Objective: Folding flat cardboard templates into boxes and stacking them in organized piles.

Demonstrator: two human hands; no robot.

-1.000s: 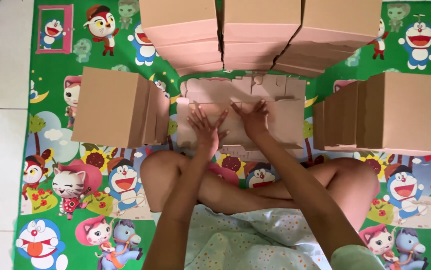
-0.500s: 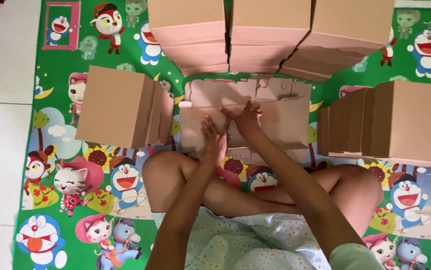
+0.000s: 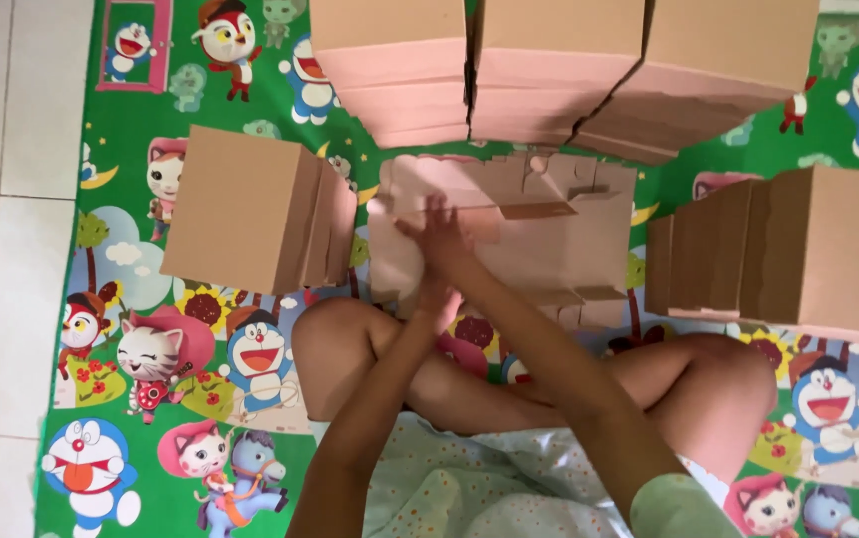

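Nearest the camera, the person sits cross-legged on a green cartoon-print play mat (image 3: 180, 399), knees spread to either side, so the work lies on the floor straight ahead within easy reach. Both forearms run forward and meet over the middle.

The left hand (image 3: 436, 294) sits low, just past the shins, and is largely covered by the other arm; how far it is open cannot be told. The right hand (image 3: 439, 239) lies just beyond it, fingers spread flat, gripping nothing, palm down on the flat pink cardboard box blank (image 3: 549, 244). This flat pressing seems meant to hold the sheet still or crease a flap.

The blank lies unfolded on the mat directly under and beyond the hands, its slotted tabs pointing away from the person.

Stacks of cardboard are ranged round it like a work bay: a leaning stack at the left (image 3: 250, 209), another at the right (image 3: 778, 249), and three taller stacks at the far edge (image 3: 559, 70). White floor tiles (image 3: 1, 199) border the mat on the left.
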